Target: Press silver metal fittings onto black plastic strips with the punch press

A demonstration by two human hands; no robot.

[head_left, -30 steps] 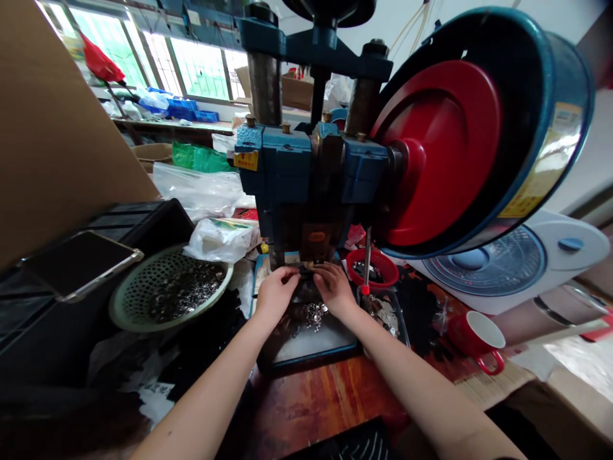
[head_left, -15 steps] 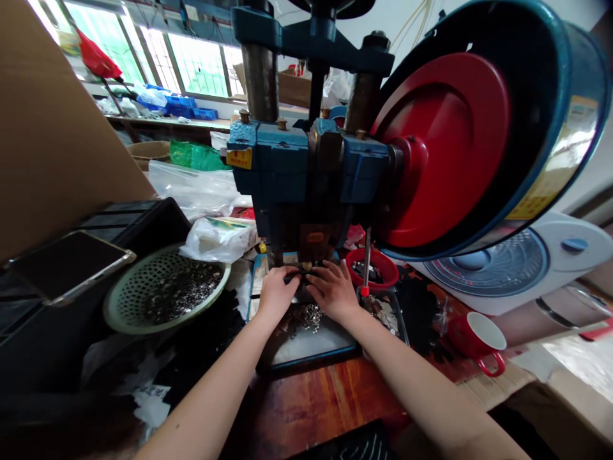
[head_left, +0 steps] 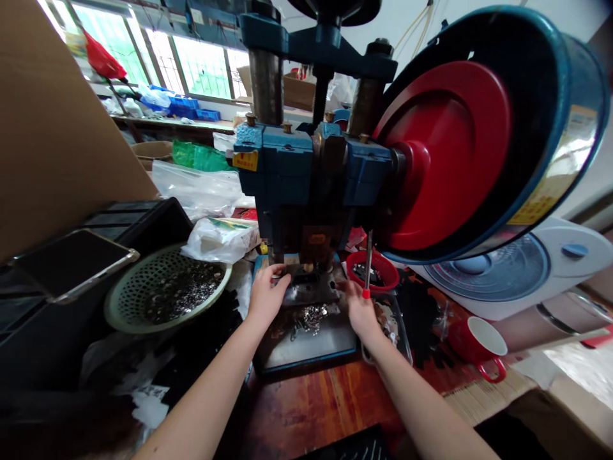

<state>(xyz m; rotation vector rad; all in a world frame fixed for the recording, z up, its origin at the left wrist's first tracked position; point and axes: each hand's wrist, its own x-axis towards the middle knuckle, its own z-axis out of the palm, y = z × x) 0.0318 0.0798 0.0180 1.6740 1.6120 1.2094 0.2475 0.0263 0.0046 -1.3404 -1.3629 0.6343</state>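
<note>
Head view looks down at the blue punch press (head_left: pixel 311 172), my hands at its base. My left hand (head_left: pixel 265 295) curls loosely at the left edge of the dark die plate (head_left: pixel 309 291); whether it pinches anything I cannot tell. My right hand (head_left: pixel 360 311) rests half open at the plate's right side, just under the red-tipped rod (head_left: pixel 367 265), which stands nearly upright, long axis vertical, red tip down. Small metal parts (head_left: pixel 311 314) lie in the tray (head_left: pixel 311 354) between my hands.
</note>
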